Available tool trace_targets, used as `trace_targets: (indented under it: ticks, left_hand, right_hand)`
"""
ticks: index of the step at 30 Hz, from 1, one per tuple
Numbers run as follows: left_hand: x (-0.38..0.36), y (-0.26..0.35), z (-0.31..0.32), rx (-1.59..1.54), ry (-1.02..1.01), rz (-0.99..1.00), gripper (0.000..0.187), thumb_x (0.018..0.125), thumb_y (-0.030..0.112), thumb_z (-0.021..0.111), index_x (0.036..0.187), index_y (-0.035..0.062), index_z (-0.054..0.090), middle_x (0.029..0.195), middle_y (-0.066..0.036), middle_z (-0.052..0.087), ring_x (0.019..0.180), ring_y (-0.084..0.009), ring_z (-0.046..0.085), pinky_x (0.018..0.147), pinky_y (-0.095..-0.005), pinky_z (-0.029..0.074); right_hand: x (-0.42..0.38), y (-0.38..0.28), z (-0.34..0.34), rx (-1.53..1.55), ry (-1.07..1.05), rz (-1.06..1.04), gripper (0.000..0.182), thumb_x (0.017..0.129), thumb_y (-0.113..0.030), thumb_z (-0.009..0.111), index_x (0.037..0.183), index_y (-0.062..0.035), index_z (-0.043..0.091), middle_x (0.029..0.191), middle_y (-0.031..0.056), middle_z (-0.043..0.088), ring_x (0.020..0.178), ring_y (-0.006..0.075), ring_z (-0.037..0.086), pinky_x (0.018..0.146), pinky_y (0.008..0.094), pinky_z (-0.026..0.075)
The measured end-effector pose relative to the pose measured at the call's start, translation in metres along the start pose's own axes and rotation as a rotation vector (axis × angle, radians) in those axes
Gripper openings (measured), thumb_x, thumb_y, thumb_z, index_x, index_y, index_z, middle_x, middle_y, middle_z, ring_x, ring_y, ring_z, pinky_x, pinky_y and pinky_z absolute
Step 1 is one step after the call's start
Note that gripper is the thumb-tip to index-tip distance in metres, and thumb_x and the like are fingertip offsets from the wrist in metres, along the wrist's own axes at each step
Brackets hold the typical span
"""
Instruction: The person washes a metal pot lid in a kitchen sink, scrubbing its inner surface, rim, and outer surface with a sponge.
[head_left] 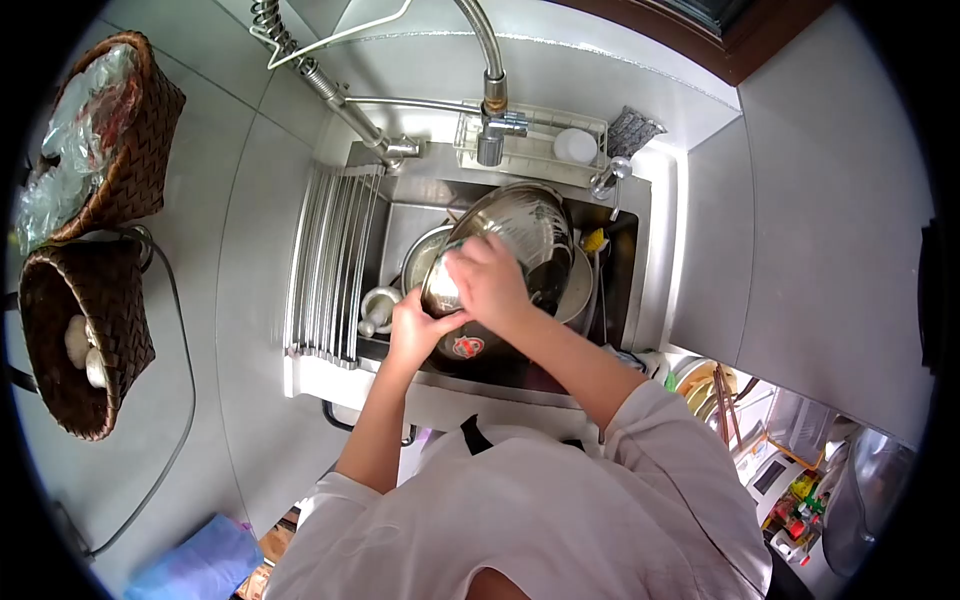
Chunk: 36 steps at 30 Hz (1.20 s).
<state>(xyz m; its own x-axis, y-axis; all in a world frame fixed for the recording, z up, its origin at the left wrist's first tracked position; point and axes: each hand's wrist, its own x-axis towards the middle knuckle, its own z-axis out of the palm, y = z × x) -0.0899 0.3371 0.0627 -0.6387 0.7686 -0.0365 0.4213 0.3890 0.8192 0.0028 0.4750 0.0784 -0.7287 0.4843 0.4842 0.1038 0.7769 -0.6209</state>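
A large shiny metal bowl [520, 222] is tilted in the steel sink [628, 290]. My left hand [412, 335] grips its near-left rim, thumb along the edge. My right hand [485, 280] is closed inside the bowl, pressed near its left wall; a bit of green shows by the fingers, but what they hold is hidden. A red sticker [468, 346] shows on a dark metal surface below my hands. Left of the bowl are a pale mortar with a pestle [376, 314] and a round pan [418, 258], partly covered.
A roll-up drying rack [335, 260] lies across the sink's left side. A metal faucet [490, 140] hangs over the back, before a wire caddy [540, 150]. At right is a yellow scrubber [595, 240]. Woven baskets [150, 140] stand on the left counter.
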Motion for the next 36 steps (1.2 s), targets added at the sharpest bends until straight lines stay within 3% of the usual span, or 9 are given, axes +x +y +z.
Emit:
trace_targets:
  ticks: [5, 10, 14, 18, 22, 26, 30, 34, 36]
  left_hand:
    - [-0.009, 0.001, 0.003, -0.103, 0.021, -0.015, 0.056, 0.060, 0.033, 0.093, 0.088, -0.0062, 0.064, 0.076, -0.016, 0.071, 0.066, -0.0209, 0.068, 0.065, -0.0337, 0.055]
    - [-0.008, 0.002, 0.002, -0.124, 0.000, -0.044, 0.056, 0.060, 0.027, 0.093, 0.093, -0.0069, 0.064, 0.081, -0.015, 0.072, 0.071, -0.0178, 0.068, 0.068, -0.0321, 0.055]
    - [-0.010, 0.013, -0.001, -0.101, -0.021, -0.091, 0.056, 0.061, 0.032, 0.093, 0.089, -0.0070, 0.064, 0.079, -0.017, 0.071, 0.070, -0.0209, 0.070, 0.066, -0.0333, 0.055]
    - [-0.010, 0.017, -0.002, -0.028, 0.020, -0.031, 0.057, 0.060, 0.031, 0.094, 0.090, -0.0061, 0.064, 0.079, -0.016, 0.071, 0.070, -0.0213, 0.068, 0.068, -0.0332, 0.054]
    - [-0.012, 0.011, 0.001, -0.073, 0.003, -0.061, 0.057, 0.060, 0.032, 0.093, 0.090, -0.0061, 0.063, 0.079, -0.016, 0.071, 0.071, -0.0209, 0.068, 0.068, -0.0330, 0.054]
    - [-0.011, 0.007, 0.002, -0.094, 0.019, -0.044, 0.056, 0.060, 0.031, 0.093, 0.091, -0.0057, 0.064, 0.080, -0.015, 0.071, 0.071, -0.0207, 0.068, 0.069, -0.0327, 0.054]
    - [-0.012, 0.015, -0.001, -0.141, -0.004, -0.112, 0.057, 0.060, 0.032, 0.093, 0.090, -0.0055, 0.063, 0.081, -0.016, 0.071, 0.071, -0.0208, 0.069, 0.068, -0.0332, 0.055]
    - [-0.014, 0.011, -0.001, -0.019, 0.014, -0.041, 0.053, 0.062, 0.028, 0.092, 0.092, -0.0058, 0.064, 0.082, -0.016, 0.072, 0.072, -0.0191, 0.069, 0.069, -0.0325, 0.055]
    - [-0.014, 0.012, -0.001, -0.086, -0.009, -0.085, 0.054, 0.062, 0.030, 0.092, 0.091, -0.0057, 0.064, 0.081, -0.016, 0.071, 0.072, -0.0207, 0.069, 0.069, -0.0330, 0.055]
  right_hand:
    - [0.020, 0.078, -0.005, -0.094, 0.217, 0.307, 0.003, 0.078, -0.011, 0.064, 0.078, -0.0085, 0.065, 0.079, 0.0119, 0.054, 0.076, 0.0339, 0.051, 0.068, 0.0450, 0.043]
    - [0.008, 0.025, -0.011, -0.101, 0.177, 0.002, 0.007, 0.079, -0.010, 0.063, 0.073, -0.0054, 0.065, 0.075, 0.0128, 0.052, 0.076, 0.0350, 0.051, 0.068, 0.0450, 0.043]
    - [0.020, 0.078, -0.023, -0.180, 0.147, 0.266, 0.008, 0.077, -0.012, 0.066, 0.072, -0.0058, 0.063, 0.076, 0.0122, 0.052, 0.077, 0.0343, 0.052, 0.069, 0.0456, 0.044]
    - [0.016, 0.031, -0.021, -0.087, 0.109, 0.040, 0.008, 0.079, -0.009, 0.062, 0.073, -0.0049, 0.063, 0.075, 0.0137, 0.052, 0.077, 0.0350, 0.052, 0.069, 0.0463, 0.044]
    - [0.027, 0.065, -0.030, -0.175, 0.137, 0.247, 0.004, 0.077, -0.009, 0.064, 0.075, -0.0059, 0.065, 0.077, 0.0126, 0.053, 0.078, 0.0350, 0.054, 0.070, 0.0457, 0.045]
    - [0.014, 0.024, -0.024, -0.108, 0.072, 0.008, 0.006, 0.078, -0.008, 0.062, 0.072, -0.0054, 0.063, 0.076, 0.0133, 0.053, 0.076, 0.0348, 0.053, 0.068, 0.0444, 0.044]
    - [0.027, 0.054, -0.031, -0.151, 0.055, 0.234, 0.006, 0.077, -0.008, 0.063, 0.073, -0.0046, 0.062, 0.079, 0.0129, 0.054, 0.080, 0.0344, 0.053, 0.069, 0.0445, 0.044]
    - [0.015, 0.026, -0.024, -0.083, 0.065, 0.006, 0.002, 0.075, -0.006, 0.063, 0.073, -0.0053, 0.063, 0.076, 0.0127, 0.051, 0.076, 0.0346, 0.051, 0.066, 0.0450, 0.042]
    - [0.017, 0.036, -0.023, -0.099, 0.080, 0.072, 0.003, 0.074, -0.006, 0.064, 0.072, -0.0053, 0.062, 0.075, 0.0125, 0.051, 0.076, 0.0347, 0.052, 0.066, 0.0447, 0.043]
